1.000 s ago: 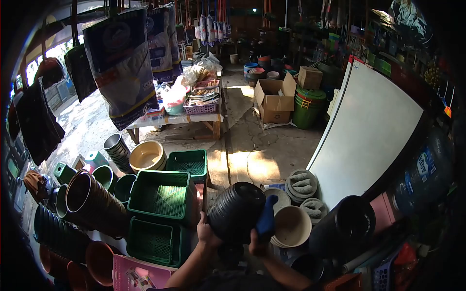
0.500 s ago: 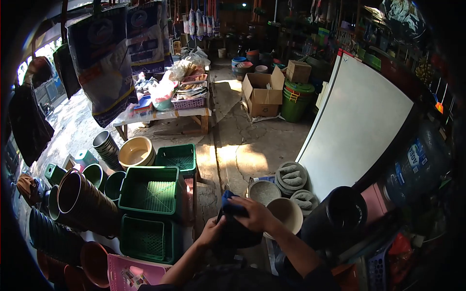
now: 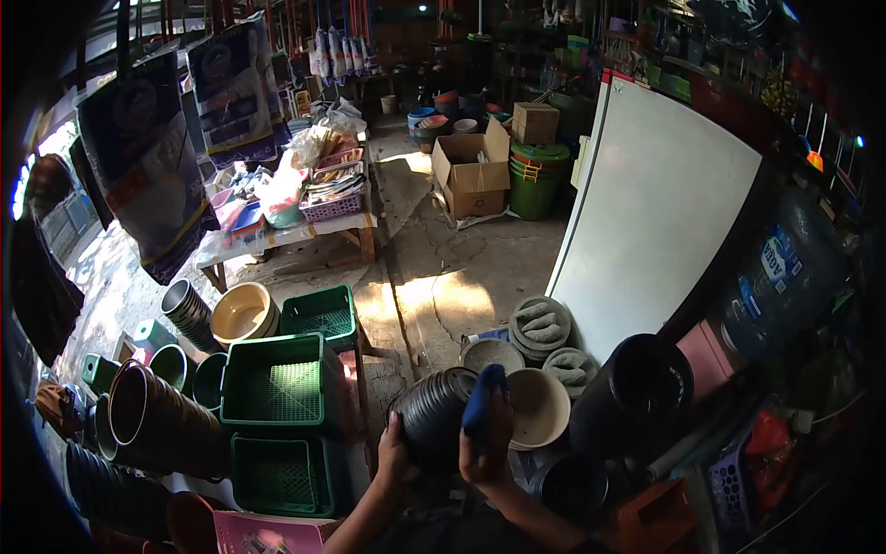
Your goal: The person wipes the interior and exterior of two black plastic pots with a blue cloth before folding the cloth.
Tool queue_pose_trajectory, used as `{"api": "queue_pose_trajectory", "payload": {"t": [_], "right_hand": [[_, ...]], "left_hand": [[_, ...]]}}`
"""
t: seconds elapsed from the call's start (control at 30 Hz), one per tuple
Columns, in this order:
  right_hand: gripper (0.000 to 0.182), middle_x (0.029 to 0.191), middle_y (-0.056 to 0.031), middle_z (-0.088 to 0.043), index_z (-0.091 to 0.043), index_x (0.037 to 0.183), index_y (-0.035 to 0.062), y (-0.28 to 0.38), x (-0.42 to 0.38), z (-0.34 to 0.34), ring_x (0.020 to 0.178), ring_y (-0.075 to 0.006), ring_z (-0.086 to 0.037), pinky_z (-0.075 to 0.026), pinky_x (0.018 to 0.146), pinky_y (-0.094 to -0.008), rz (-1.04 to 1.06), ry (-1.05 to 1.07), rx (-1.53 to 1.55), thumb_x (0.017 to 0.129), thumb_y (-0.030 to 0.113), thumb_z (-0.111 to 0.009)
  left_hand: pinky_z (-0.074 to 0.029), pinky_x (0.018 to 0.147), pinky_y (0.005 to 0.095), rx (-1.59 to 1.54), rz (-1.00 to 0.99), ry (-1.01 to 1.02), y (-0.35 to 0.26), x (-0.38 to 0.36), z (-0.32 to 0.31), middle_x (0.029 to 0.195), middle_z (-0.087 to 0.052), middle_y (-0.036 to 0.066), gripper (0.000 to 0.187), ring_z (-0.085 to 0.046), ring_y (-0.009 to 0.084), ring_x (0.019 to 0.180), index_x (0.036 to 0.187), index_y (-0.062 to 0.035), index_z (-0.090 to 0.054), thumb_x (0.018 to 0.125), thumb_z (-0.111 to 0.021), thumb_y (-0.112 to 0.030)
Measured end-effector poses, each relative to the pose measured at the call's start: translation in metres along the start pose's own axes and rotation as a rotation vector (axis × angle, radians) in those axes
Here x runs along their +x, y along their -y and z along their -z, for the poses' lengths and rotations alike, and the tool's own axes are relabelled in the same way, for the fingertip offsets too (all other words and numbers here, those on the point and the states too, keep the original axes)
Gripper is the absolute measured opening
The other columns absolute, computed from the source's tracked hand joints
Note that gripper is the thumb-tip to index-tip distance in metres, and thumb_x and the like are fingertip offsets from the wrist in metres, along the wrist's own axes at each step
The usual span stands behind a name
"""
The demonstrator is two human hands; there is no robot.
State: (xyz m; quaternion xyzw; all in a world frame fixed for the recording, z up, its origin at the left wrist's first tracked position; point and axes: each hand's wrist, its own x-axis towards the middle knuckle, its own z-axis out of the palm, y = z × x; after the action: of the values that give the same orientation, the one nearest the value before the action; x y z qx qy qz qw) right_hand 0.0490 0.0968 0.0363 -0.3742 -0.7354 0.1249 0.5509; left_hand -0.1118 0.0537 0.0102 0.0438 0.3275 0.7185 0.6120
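A ribbed stack of black pots [image 3: 430, 415], nested one in another, is tilted in front of me. My left hand [image 3: 394, 454] is closed on its left side, fingers along the wall. On the other side my right hand [image 3: 491, 445] grips a folded blue cloth [image 3: 480, 402], held up close to the right end of the stack. Just beyond the cloth stand a cream pot [image 3: 538, 406] and a grey basin [image 3: 491, 354]. Grey stone mortars with pestles [image 3: 541, 325] sit behind them.
Green plastic baskets [image 3: 273, 380] and stacked dark buckets [image 3: 152, 411] crowd the left. A large black bucket [image 3: 637, 388], a white board [image 3: 660, 212] and a water jug [image 3: 784, 263] stand at the right. Farther off are a goods table [image 3: 305, 233] and a cardboard box [image 3: 472, 180].
The black stack has been raised and turned so its ribbed side shows. My right hand with the blue cloth has shifted from on top of it to its right end. The view has turned slightly.
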Motion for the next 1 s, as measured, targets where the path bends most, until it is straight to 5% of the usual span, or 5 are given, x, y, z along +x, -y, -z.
{"api": "queue_pose_trajectory", "payload": {"t": [0.1,0.3,0.37,0.87,1.0], "right_hand": [[0.071,0.151,-0.0127,-0.036,-0.04,0.145,0.0094,0.032,0.035,0.032,0.138,-0.0427,-0.029,-0.022,0.112,-0.056,0.064,0.579,-0.332,0.081,0.03,-0.063],[0.047,0.13,-0.012,-0.058,-0.057,0.129,0.0087,-0.037,0.036,0.037,0.121,-0.0315,-0.053,-0.04,0.102,-0.0414,-0.232,0.311,0.067,0.085,0.024,-0.063],[0.041,0.126,-0.0162,-0.059,-0.057,0.126,0.0032,-0.056,0.03,0.047,0.119,-0.0285,-0.055,-0.041,0.1,-0.038,-0.783,0.333,0.548,0.091,0.025,-0.059],[0.031,0.108,-0.0084,-0.064,-0.058,0.12,-0.0008,-0.019,-0.025,0.104,0.1,-0.0156,-0.06,-0.046,0.088,-0.0307,-0.648,0.129,0.623,0.097,0.019,-0.055],[0.029,0.107,-0.0089,-0.064,-0.059,0.117,-0.0003,-0.007,-0.007,0.107,0.103,-0.0149,-0.06,-0.046,0.091,-0.0295,-0.609,0.051,0.604,0.094,0.017,-0.062]], "left_hand": [[-0.055,0.085,0.0397,0.323,-0.108,0.031,0.018,0.006,0.019,0.11,-0.065,0.014,0.043,-0.067,0.025,0.094,0.12,0.0026,-0.055,0.099,-0.055,-0.035],[-0.055,0.08,0.0328,0.426,0.04,0.115,0.012,-0.008,-0.001,0.1,-0.068,0.01,0.038,-0.067,0.0194,0.086,0.112,0.003,-0.059,0.099,-0.055,-0.032],[-0.055,0.081,0.0327,0.391,0.071,0.134,0.012,-0.008,0.003,0.102,-0.068,0.011,0.039,-0.067,0.02,0.088,0.113,0.0035,-0.058,0.099,-0.053,-0.032],[-0.055,0.083,0.0378,0.383,-0.069,0.05,0.023,0.002,-0.014,0.098,-0.067,0.011,0.041,-0.067,0.0242,0.087,0.112,0.0038,-0.058,0.097,-0.059,-0.034],[-0.055,0.073,0.0352,1.19,-0.328,0.219,0.013,-0.011,-0.03,0.092,-0.068,0.016,0.036,-0.067,0.0241,0.077,0.101,0.0028,-0.062,0.092,-0.066,-0.032]]}}
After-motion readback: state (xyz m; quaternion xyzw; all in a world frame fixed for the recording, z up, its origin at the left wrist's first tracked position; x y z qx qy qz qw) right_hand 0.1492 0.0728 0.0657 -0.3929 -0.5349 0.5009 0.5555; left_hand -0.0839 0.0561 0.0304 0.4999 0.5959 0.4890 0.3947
